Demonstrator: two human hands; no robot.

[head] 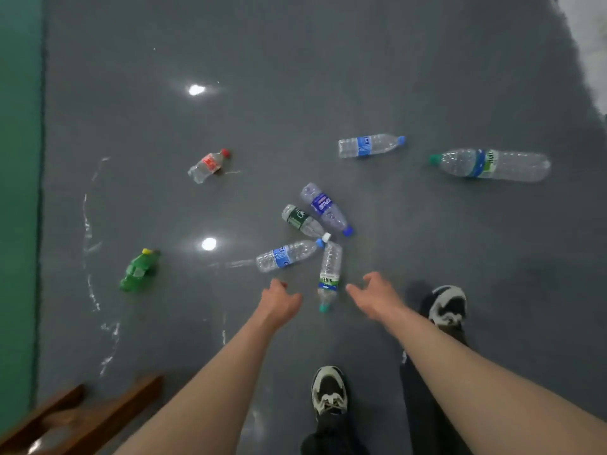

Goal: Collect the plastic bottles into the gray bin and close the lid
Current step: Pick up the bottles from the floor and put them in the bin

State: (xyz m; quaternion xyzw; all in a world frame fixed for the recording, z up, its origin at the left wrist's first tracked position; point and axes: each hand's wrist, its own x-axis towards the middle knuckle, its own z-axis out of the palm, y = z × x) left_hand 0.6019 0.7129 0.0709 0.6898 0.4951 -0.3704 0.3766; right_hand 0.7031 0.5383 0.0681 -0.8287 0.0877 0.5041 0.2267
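- Left hand (281,302) and right hand (374,295) reach down with fingers loosely spread, grasping nothing.
- Between them lies a ribbed clear bottle (329,274) with a teal cap.
- At 12 o'clock, three more clear bottles (323,206) fan out on the glossy gray floor (295,77).
- A green soda bottle (139,270) lies at 9 o'clock.
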